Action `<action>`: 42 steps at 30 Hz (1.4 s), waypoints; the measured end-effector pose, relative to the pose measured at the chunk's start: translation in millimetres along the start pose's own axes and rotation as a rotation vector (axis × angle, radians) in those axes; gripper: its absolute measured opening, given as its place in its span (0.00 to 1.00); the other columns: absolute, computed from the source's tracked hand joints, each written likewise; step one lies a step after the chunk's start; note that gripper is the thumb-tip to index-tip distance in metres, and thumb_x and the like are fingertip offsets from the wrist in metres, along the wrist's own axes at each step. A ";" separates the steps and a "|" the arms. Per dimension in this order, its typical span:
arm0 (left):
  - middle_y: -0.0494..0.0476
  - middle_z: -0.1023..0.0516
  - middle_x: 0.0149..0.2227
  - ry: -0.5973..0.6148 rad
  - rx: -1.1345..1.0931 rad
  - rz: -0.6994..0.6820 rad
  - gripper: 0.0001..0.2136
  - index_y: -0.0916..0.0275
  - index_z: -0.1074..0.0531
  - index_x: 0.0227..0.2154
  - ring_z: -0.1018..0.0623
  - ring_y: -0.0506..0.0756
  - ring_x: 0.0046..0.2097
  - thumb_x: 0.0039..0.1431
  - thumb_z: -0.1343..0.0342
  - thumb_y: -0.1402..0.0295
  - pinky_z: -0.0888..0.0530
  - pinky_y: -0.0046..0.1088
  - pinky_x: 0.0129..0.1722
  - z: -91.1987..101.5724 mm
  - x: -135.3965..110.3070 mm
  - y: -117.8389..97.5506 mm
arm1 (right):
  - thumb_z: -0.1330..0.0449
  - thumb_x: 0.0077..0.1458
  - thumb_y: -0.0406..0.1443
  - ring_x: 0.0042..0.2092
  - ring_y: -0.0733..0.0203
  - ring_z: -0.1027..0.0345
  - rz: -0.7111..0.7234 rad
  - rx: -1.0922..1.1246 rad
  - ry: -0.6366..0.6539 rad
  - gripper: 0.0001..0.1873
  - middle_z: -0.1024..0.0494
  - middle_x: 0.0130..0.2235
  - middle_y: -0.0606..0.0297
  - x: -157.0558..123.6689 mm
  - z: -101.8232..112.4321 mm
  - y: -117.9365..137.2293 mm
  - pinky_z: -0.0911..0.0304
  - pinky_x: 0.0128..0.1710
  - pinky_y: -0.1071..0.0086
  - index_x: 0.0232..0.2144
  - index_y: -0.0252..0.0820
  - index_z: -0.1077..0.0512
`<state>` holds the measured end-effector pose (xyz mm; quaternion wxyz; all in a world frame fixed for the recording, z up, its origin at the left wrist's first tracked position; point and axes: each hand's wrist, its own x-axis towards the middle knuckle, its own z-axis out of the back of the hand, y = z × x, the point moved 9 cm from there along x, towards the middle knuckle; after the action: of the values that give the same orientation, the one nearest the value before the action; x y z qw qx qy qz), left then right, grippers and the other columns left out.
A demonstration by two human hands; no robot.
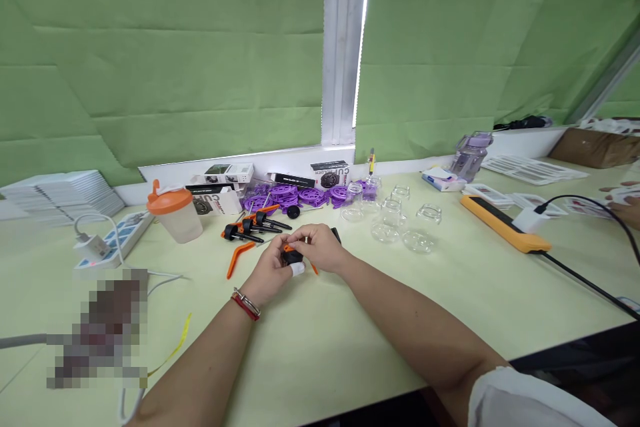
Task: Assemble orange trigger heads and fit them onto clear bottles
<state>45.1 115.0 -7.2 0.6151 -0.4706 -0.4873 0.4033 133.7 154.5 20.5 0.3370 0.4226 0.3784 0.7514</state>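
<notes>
My left hand (269,271) and my right hand (320,247) meet over the middle of the pale green table (320,340), both closed on a small black and orange part (291,255). A white tape wrap shows on one left fingertip. A red and metal bracelet (245,303) is on my left wrist. Just beyond the hands lie several black and orange clamp pieces (253,227) and a loose orange lever (239,256). Behind them is a heap of purple plastic parts (300,196).
An orange-lidded cup (175,212) stands at left beside a white power strip (113,240). Several clear glass domes (395,220) sit at right of centre, then an orange power strip (503,227) with a black cable. Small boxes line the window sill. Another person's hand (623,203) shows at far right.
</notes>
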 end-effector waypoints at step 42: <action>0.53 0.28 0.33 -0.487 -0.073 0.304 0.14 0.63 0.34 0.37 0.24 0.52 0.29 0.48 0.40 0.66 0.26 0.30 0.26 64.1 -7.6 21.9 | 0.40 0.50 0.40 0.34 0.53 0.29 -0.660 -0.732 -0.126 0.11 0.23 0.34 0.53 -4.4 94.9 -87.4 0.41 0.28 0.68 0.33 0.37 0.27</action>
<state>-20.0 124.7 -24.9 0.3950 -0.4492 -0.5590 0.5742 236.3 220.3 -21.9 0.7054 0.1787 0.1826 0.6611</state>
